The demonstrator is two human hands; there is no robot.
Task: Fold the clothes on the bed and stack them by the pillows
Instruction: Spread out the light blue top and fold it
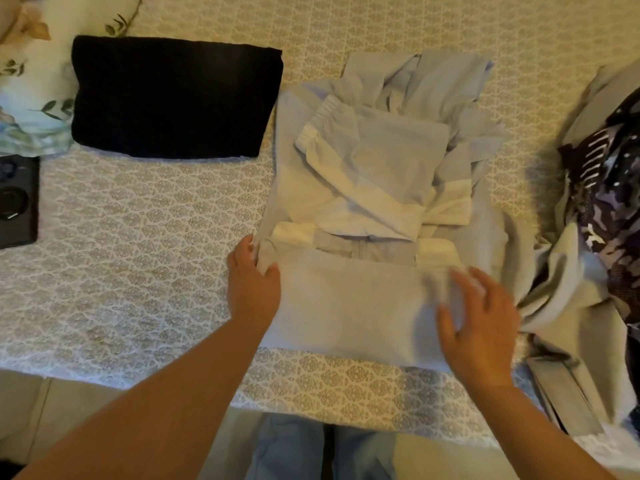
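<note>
Left hand [252, 282] pinches light-blue garment [353, 306] edge | right hand [479, 327] spread flat on it

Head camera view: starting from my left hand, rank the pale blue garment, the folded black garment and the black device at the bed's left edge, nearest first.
From the left hand:
1. Pale blue garment: touching it, just right of the hand.
2. Folded black garment: up and left, by the floral pillow.
3. Black device: far left edge.

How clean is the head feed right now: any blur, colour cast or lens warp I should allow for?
Head view: the right hand is smeared by motion blur, the left hand sharper; warm yellowish light tints the light blue garment; the black folded garment shows no detail; the wide lens bows the bed edge.
</note>
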